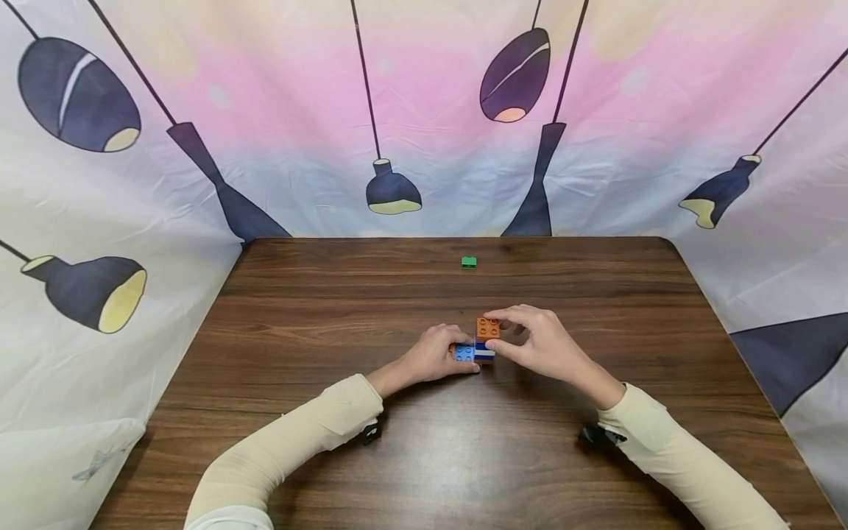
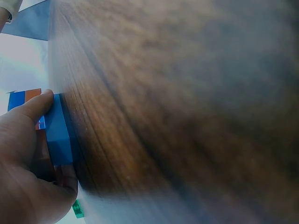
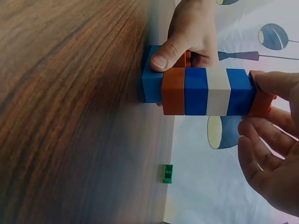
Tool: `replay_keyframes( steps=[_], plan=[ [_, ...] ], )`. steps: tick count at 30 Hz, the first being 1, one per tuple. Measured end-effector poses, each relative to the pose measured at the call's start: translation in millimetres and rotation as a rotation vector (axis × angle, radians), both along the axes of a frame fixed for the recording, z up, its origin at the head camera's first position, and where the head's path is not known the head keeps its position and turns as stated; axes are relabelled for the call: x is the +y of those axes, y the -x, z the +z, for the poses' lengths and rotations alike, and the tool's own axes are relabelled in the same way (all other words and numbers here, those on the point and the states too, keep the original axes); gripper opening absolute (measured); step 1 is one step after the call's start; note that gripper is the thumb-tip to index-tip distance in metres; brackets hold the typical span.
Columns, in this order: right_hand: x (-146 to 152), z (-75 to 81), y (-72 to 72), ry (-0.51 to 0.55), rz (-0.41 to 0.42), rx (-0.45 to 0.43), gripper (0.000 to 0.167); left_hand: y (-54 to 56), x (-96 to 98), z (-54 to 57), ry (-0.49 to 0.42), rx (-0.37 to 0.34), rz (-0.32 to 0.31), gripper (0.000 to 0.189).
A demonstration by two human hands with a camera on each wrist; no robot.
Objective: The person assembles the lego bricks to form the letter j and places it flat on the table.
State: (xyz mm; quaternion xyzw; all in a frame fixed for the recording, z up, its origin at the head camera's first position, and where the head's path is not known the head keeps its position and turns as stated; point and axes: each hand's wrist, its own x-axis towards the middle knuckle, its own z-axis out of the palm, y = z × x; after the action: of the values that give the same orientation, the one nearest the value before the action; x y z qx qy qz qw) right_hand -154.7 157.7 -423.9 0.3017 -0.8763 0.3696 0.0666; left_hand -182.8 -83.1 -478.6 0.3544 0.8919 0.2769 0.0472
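Observation:
A tower of toy building bricks stands near the table's middle. In the right wrist view, its base is a light blue brick (image 3: 150,86). Above come an orange brick (image 3: 173,93), a blue brick (image 3: 195,92), a white brick (image 3: 218,92) and another blue brick (image 3: 240,92). My left hand (image 1: 432,355) grips the base from the left, thumb on the light blue brick. Another orange piece (image 3: 188,59) shows partly behind that thumb. My right hand (image 1: 545,342) pinches the top orange brick (image 1: 488,330) between thumb and fingers. This brick sits slightly tilted on the upper blue one; its studs face up.
A small green brick (image 1: 469,262) lies near the far edge of the brown wooden table (image 1: 331,294). Behind the table hangs a cloth (image 1: 437,88) printed with lamps. A dark device sits at each wrist, under the pale sleeves (image 1: 291,427).

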Motion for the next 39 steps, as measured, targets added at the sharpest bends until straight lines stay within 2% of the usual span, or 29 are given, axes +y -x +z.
replay_keyframes(
  steps=[19,39],
  plan=[
    [-2.6,-3.8,1.1,0.036,0.006,-0.016,0.037,0.8,-1.0,-1.4,-0.022,-0.015,-0.008,0.044],
    [-4.5,-8.7,-0.3,0.087,0.015,0.028,0.037,-0.3,-1.4,0.0,-0.013,-0.014,-0.008,0.045]
  ],
)
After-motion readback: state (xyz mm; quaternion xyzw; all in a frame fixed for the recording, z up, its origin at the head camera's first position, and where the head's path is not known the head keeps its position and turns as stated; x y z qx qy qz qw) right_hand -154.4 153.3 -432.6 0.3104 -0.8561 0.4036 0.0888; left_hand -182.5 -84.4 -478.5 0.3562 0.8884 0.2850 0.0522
